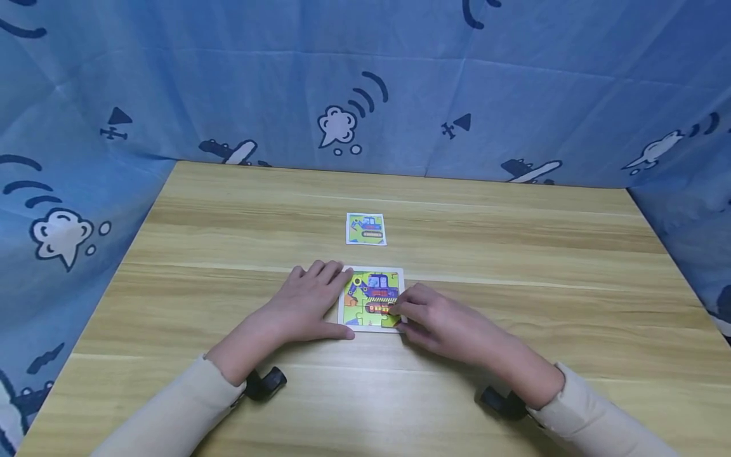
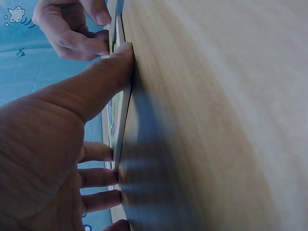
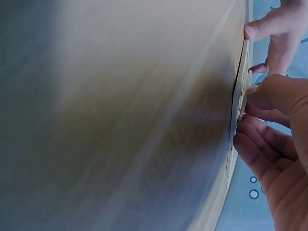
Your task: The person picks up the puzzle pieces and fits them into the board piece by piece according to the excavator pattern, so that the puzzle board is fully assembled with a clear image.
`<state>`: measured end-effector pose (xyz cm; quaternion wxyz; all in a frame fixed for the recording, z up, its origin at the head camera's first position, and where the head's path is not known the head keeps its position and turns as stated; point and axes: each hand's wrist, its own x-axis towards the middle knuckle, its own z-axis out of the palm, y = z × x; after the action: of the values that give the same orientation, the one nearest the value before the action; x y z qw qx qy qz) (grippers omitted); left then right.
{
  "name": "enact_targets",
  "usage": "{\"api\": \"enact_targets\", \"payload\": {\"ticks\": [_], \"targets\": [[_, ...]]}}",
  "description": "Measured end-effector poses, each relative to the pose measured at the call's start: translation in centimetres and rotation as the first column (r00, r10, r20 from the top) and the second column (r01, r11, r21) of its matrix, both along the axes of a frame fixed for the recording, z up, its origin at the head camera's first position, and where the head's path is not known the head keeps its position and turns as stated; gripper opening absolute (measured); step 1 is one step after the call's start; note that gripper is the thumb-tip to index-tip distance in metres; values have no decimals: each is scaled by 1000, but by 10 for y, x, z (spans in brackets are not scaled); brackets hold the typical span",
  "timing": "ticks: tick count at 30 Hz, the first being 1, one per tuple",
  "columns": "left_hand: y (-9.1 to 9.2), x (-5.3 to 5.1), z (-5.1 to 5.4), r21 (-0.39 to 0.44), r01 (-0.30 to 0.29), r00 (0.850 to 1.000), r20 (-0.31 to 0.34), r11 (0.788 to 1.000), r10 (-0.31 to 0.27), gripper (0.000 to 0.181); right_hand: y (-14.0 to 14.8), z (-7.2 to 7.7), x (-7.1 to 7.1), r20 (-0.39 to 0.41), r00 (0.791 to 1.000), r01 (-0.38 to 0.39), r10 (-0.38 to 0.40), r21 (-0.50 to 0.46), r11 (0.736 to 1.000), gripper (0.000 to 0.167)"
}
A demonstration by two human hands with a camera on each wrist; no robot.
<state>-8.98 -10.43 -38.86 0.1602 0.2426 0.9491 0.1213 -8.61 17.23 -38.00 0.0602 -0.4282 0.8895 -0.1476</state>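
Note:
A square jigsaw puzzle (image 1: 371, 289) with a blue excavator on yellow-green lies in a white-rimmed tray on the table. My left hand (image 1: 311, 301) rests along the tray's left side, its fingers extended and the thumb touching the near edge. At the tray's lower right corner, my right hand (image 1: 436, 317) pinches a puzzle piece (image 3: 242, 109) between thumb and index finger. That piece looks tilted, its edge showing in the right wrist view; the fingers hide most of it. In the left wrist view the left thumb (image 2: 108, 72) lies against the tray's edge.
Beyond the tray, a small square picture card (image 1: 366, 229) of the same excavator lies flat. The wood-grain table (image 1: 514, 254) reaches back to a blue patterned curtain (image 1: 257, 82). Black wrist cameras (image 1: 265, 384) sit below both hands.

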Motion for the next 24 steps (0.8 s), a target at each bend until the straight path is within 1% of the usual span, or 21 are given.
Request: {"api": "enact_targets", "payload": {"ticks": [6, 11, 19, 24], "targets": [[0, 0, 1, -3, -3, 1000, 5, 1000, 3, 108, -2, 0, 0, -38, 999, -14, 14, 19, 1000, 27], [0, 0, 1, -2, -2, 1000, 5, 1000, 2, 108, -3, -1, 0, -52, 999, -15, 16, 20, 1000, 27], [0, 0, 1, 0, -1, 1000, 2, 1000, 1, 108, -3, -1, 1, -59, 998, -16, 17, 13, 1000, 26], [0, 0, 1, 3, -2, 1000, 4, 1000, 2, 107, -4, -1, 1, -46, 999, -4, 5, 20, 1000, 25]]}}
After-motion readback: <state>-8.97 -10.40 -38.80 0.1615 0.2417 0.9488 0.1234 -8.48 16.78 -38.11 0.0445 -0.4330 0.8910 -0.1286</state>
